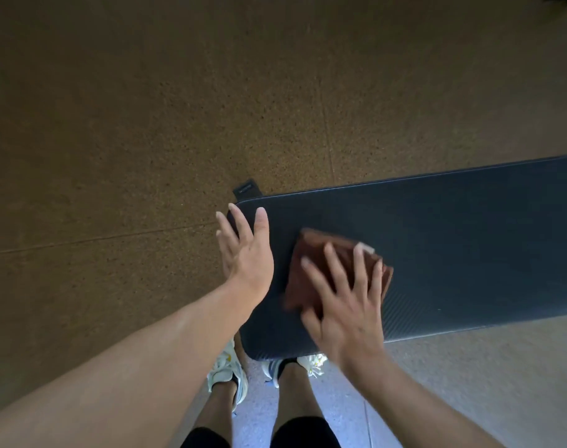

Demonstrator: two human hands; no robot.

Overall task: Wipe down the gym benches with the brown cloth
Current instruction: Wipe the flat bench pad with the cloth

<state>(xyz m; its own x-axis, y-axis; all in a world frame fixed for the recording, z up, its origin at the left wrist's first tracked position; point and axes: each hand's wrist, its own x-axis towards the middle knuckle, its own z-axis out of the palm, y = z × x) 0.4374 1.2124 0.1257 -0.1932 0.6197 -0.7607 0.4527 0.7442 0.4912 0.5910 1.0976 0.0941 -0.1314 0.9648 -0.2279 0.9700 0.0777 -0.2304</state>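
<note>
A dark padded gym bench (453, 240) runs from the centre of the view out past the right edge. A folded brown cloth (311, 266) lies flat on its near left end. My right hand (343, 302) presses down on the cloth with fingers spread, covering its near part. My left hand (243, 250) rests on the left end of the bench pad, fingers straight and apart, holding nothing. The cloth's edges look blurred.
Speckled brown rubber floor (130, 140) spreads left of and beyond the bench. A black bench foot (247, 189) sticks out at the pad's far left corner. My legs and white shoes (225, 373) stand on paler floor just under the bench's near edge.
</note>
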